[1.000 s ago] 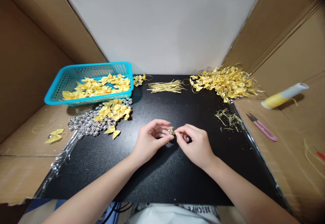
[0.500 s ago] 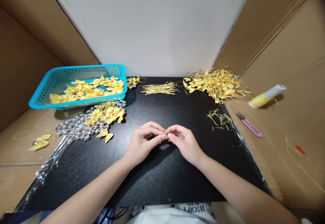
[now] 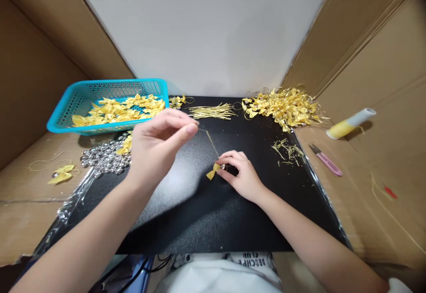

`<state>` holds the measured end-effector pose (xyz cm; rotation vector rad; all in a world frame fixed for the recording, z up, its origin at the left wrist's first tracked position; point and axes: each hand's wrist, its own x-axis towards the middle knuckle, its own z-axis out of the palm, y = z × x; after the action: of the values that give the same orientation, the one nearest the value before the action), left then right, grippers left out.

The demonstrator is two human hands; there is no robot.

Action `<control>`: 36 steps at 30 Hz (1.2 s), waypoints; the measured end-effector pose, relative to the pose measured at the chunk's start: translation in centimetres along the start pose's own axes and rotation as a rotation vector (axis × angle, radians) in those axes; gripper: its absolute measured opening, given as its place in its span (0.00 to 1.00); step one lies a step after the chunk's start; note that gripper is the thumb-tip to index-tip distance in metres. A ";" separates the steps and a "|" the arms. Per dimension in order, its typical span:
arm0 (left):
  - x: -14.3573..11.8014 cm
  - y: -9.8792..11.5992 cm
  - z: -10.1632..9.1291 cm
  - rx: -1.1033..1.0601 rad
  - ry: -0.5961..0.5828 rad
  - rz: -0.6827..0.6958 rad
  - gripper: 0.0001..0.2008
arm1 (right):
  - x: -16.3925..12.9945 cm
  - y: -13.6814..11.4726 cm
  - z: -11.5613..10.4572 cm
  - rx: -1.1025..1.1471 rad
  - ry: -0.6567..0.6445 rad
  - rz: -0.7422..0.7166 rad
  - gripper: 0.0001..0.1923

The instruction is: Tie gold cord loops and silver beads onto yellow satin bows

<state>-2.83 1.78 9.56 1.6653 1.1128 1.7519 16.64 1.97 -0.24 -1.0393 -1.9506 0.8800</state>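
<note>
My right hand (image 3: 240, 175) rests low on the black mat (image 3: 186, 213) and pinches a small yellow ribbon bow with a silver bell (image 3: 216, 169). A thin gold thread (image 3: 210, 139) runs up and to the left from the bow. My left hand (image 3: 156, 146) is raised above the mat and pinches the far end of that thread between thumb and forefinger. The thread is stretched taut between the two hands.
A turquoise basket (image 3: 83, 102) of yellow bows sits at back left, with loose bows and silver bells (image 3: 104, 158) beside it. Cut gold threads (image 3: 213, 111) lie at the back, finished bows (image 3: 282, 107) at back right. Thread spool (image 3: 351, 123) and pink snips (image 3: 326, 161) lie on the cardboard.
The hands were together at mat centre. My left hand has lifted up and to the left, drawing the gold thread out. My right hand stays down holding the bow.
</note>
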 end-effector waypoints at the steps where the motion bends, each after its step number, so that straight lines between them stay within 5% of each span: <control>1: 0.7 0.4 0.0 -0.002 -0.003 0.029 0.04 | 0.0 0.1 -0.1 -0.043 0.000 -0.019 0.07; 5: 3.0 1.6 0.4 -0.075 0.015 0.191 0.05 | 0.0 0.7 0.1 -0.127 -0.034 -0.038 0.10; 11: 3.8 2.7 1.3 -0.072 -0.014 0.211 0.03 | 0.0 0.7 0.0 -0.125 -0.038 -0.042 0.17; 17: 2.3 3.4 2.5 0.125 -0.288 0.057 0.02 | 0.8 -1.4 -2.6 0.248 0.128 -0.082 0.13; 21: 0.7 2.2 3.4 0.210 -0.526 -0.049 0.02 | 0.9 -2.7 -3.5 0.492 0.162 -0.002 0.13; 28: -0.7 -0.2 3.0 0.204 -0.532 -0.100 0.06 | 0.8 -2.8 -3.3 0.531 0.056 0.125 0.16; 30: -0.9 -1.2 2.1 0.316 -0.566 -0.062 0.16 | 0.8 -2.7 -3.5 0.563 0.081 0.126 0.15; 32: -1.2 -2.5 1.1 0.494 -0.591 -0.076 0.14 | 0.8 -2.7 -4.0 0.633 0.124 0.112 0.13; 36: -2.0 -5.2 0.1 0.624 -0.787 -0.244 0.10 | 0.8 -3.3 -5.4 0.730 0.160 0.080 0.13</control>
<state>-3.45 3.07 4.13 2.1548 1.4276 0.4853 19.68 2.38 5.32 -0.7170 -1.2866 1.3653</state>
